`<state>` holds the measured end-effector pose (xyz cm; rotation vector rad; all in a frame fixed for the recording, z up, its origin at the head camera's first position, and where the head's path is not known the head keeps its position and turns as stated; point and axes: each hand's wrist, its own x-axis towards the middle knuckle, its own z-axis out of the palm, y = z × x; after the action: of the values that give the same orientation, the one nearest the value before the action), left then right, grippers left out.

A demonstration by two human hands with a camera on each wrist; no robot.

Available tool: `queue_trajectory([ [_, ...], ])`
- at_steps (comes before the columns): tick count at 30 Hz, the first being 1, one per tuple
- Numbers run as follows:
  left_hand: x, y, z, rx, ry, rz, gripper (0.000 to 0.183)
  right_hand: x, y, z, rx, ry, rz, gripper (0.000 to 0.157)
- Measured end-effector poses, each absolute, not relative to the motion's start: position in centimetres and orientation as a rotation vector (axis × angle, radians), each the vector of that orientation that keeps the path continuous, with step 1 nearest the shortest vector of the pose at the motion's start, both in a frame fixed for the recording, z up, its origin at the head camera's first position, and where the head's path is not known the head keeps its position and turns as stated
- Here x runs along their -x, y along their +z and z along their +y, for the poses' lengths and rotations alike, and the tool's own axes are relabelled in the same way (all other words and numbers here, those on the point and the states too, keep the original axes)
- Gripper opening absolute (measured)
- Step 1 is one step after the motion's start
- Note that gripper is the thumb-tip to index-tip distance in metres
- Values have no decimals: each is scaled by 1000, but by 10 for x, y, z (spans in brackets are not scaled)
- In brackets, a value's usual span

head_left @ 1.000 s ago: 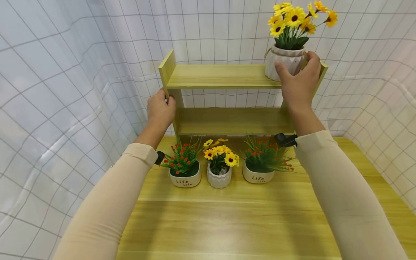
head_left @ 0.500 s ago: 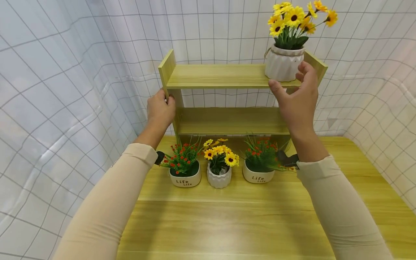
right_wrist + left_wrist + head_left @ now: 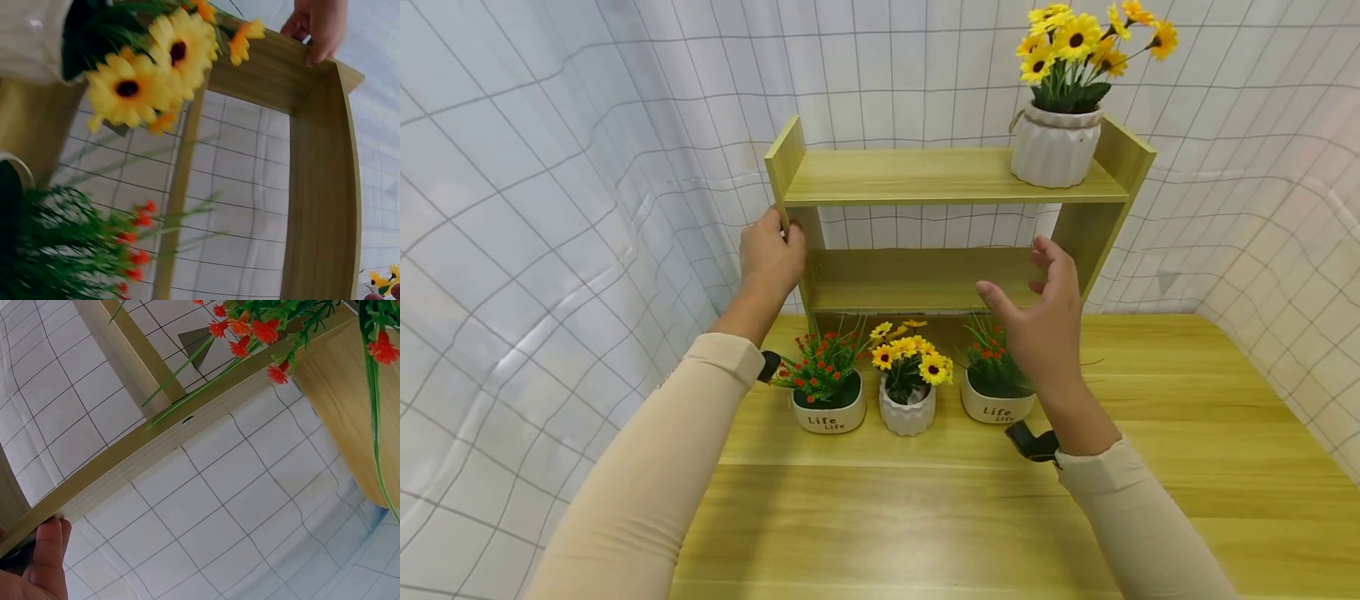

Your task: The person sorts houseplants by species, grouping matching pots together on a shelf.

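Observation:
A two-tier wooden shelf [image 3: 910,175] stands on the table behind a row of potted plants. My left hand [image 3: 771,254] grips its left side panel, thumb on the inner face; the left wrist view shows fingers [image 3: 50,553] against the panel's edge. On the top board's right end sits a white ribbed pot of sunflowers [image 3: 1056,150], upright. My right hand [image 3: 1047,321] holds nothing, its thumb and fingers spread apart, in front of the lower board's right end. Below it, the right red-flowered plant in an oval "Life" pot [image 3: 996,406] is partly hidden by the wrist.
Another red-flowered plant in a "Life" pot [image 3: 827,414] stands at the left of the table [image 3: 887,525]. Between the two red-flowered plants is a smaller sunflower pot [image 3: 907,414]. A white grid-patterned curtain [image 3: 917,75] hangs behind and at both sides.
My right hand has let go of the large sunflower pot on the top board and moved down and slightly left. My left hand has kept its grip on the side panel.

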<state>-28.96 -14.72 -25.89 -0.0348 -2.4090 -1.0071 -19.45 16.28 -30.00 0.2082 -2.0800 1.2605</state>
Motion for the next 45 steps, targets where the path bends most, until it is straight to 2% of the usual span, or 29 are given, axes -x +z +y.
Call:
queue_trajectory([
  [18,290,-262,-149,7,-963,-2422,27,152,-379,135,-246,1416,-2171,80],
  [45,294,-260,-150,11,-925,-2474,27,134,-435,115,-166,1717,-2138,68],
])
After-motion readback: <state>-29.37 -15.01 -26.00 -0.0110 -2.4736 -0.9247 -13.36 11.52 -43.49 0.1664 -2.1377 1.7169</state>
